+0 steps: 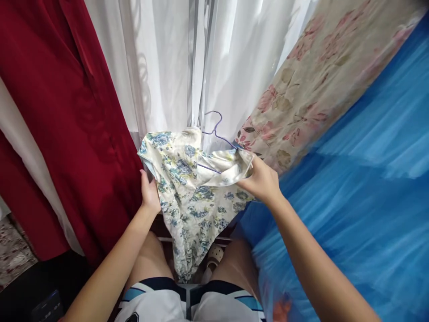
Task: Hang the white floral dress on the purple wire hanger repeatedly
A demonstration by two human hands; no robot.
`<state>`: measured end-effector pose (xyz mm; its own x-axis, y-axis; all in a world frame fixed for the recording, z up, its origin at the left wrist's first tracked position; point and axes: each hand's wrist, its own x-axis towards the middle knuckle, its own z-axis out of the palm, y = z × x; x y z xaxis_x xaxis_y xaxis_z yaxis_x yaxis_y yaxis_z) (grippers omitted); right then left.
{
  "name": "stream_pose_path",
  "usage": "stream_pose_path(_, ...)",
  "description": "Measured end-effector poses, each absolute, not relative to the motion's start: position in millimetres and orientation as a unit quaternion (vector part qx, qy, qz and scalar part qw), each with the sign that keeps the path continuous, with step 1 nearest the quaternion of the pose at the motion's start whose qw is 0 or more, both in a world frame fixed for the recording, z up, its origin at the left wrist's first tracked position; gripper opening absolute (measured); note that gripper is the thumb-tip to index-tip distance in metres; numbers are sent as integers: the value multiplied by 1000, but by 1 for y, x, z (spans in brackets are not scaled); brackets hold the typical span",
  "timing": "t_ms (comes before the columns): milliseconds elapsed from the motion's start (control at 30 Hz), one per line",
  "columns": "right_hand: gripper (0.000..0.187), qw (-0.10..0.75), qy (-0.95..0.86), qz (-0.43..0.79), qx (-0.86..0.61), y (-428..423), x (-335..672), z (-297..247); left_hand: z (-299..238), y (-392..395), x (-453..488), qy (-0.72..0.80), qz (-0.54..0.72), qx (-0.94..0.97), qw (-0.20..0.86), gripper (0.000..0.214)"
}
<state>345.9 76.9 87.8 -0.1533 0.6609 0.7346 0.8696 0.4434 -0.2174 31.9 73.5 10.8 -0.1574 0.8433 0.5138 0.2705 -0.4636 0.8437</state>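
A cream garment with a blue flower print hangs between my hands on a thin purple wire hanger, whose hook sticks up above the fabric. My left hand grips the garment's left edge, fingers closed behind the cloth. My right hand pinches the right shoulder of the garment, fingers closed on the fabric and the hanger's end. The garment's lower part drops down between my knees.
A dark red curtain hangs at the left and a sheer white curtain behind. A pink-flowered mattress edge and a blue netting fill the right. A white sandal lies on the floor below.
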Motion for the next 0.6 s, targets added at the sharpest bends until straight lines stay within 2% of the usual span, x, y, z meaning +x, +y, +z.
stream_pose_path(133,79,372,-802,-124,-451,81,339,107,-22,56,38,380,733,409,388,48)
stream_pose_path(200,82,359,-827,-110,-418,80,341,107,-40,48,45,389,732,376,414,56)
stream_pose_path(267,83,360,-841,-114,-387,76,344,100,-58,39,51,406,725,355,429,56)
stream_pose_path(333,77,393,-837,-127,-358,67,343,84,-74,28,56,416,718,335,446,49)
stream_pose_path(400,62,473,-806,-102,-341,50,333,58,-86,17,62,430,710,321,455,46)
stream_pose_path(500,24,619,-695,47,-363,15,303,3,-93,1,70,450,704,317,449,42)
stream_pose_path(567,9,619,-648,187,-403,-3,278,-33,-91,-7,75,451,704,320,446,42)
stream_pose_path(600,16,575,-655,270,-410,-9,267,-48,-88,-11,77,450,703,322,446,42)
